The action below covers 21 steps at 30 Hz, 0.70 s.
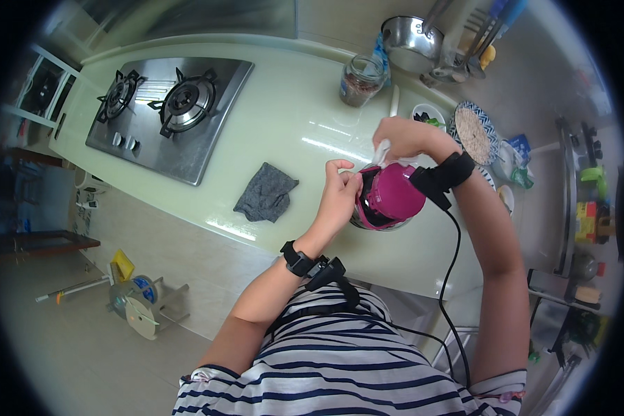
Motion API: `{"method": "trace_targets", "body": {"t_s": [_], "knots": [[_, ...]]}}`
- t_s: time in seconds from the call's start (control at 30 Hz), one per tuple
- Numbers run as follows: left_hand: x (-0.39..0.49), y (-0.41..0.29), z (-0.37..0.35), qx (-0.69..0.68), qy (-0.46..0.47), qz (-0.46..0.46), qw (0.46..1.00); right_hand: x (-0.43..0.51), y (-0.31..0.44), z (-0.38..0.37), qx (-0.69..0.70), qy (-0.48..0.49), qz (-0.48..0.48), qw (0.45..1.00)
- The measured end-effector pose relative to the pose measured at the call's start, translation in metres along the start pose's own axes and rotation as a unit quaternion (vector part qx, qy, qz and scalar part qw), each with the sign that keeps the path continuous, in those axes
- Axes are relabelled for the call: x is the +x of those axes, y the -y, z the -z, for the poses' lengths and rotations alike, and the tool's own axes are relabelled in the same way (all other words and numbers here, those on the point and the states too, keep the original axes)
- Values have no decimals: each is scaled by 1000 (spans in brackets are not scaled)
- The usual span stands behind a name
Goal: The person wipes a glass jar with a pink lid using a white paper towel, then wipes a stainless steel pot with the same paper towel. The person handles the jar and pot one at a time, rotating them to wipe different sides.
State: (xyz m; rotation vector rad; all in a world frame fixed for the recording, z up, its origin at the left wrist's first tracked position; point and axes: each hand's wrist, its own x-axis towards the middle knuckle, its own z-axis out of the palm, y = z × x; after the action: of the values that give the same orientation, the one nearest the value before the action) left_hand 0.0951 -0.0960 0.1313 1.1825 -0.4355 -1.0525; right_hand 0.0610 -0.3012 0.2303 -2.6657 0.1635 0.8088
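A container with a magenta lid (398, 191) stands on the pale green counter before me; its lid looks flipped up, with a dark opening to its left. The fingers of my left hand (340, 195) grip the left rim of this container. Above it, my right hand (403, 138) pinches a crumpled white tissue or cloth (382, 154), which hangs down against the container's upper edge. Left of both hands, a folded grey cloth (266, 192) lies on the counter. Black straps with small devices sit on both wrists.
A steel gas hob (169, 117) is at the left. Behind my hands stand a glass jar (361, 80) and a steel pot (412, 44) beneath hanging ladles. A small bowl (429, 115) and a patterned plate (473, 132) lie at the right. A black cable hangs from my right wrist.
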Motion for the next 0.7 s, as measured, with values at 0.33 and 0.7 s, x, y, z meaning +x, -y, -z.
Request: {"method": "trace_targets", "body": {"t_s": [0.33,0.7], "knots": [[17,-7,5,-176,35,85,980,-1,-15,-20,131,-146,70,978],[21,-9,19,-292,39,136,946,9,5,-15,142,-106,75,981]]}}
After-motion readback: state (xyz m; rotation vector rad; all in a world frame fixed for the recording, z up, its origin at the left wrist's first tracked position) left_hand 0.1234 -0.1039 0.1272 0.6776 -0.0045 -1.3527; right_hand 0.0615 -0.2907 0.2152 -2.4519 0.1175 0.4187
